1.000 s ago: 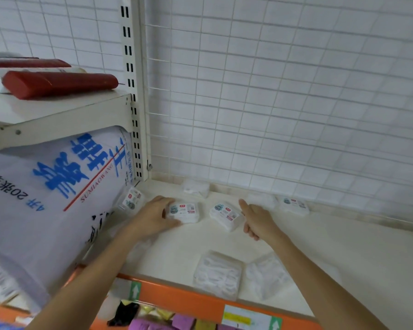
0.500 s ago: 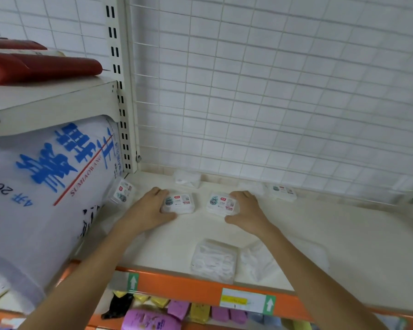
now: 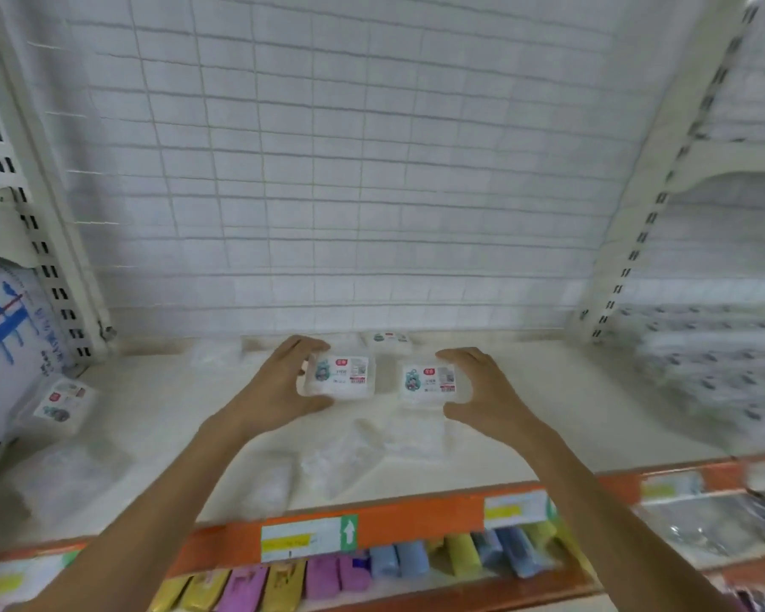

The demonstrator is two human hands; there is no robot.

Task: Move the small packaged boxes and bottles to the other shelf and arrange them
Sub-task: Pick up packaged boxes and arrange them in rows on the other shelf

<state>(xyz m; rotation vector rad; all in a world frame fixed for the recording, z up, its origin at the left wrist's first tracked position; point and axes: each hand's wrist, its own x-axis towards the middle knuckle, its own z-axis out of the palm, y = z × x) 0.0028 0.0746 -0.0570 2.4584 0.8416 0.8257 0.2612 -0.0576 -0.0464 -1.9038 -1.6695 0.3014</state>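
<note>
Fingers (image 3: 303, 346) of the left hand (image 3: 279, 386) curl round one small white box (image 3: 341, 375), and those of the right hand (image 3: 486, 390) round a second box (image 3: 429, 379) — each hand grasping its own.

Both boxes sit side by side, labels up, near the middle of the cream shelf (image 3: 570, 417), with a narrow gap between them; whether they rest on the shelf or are just lifted cannot be told. A third box (image 3: 387, 338) lies behind them against the white wire grid back panel (image 3: 350, 170), and a fourth (image 3: 60, 401) leans at the left beside a large white sack with blue print (image 3: 5, 346). Clear plastic packets (image 3: 350, 457) lie on the shelf in front of the hands — blurred. The orange shelf edge (image 3: 416, 523) carries a price label (image 3: 308, 534), and coloured packs (image 3: 327, 576) hang in a row below it.
</note>
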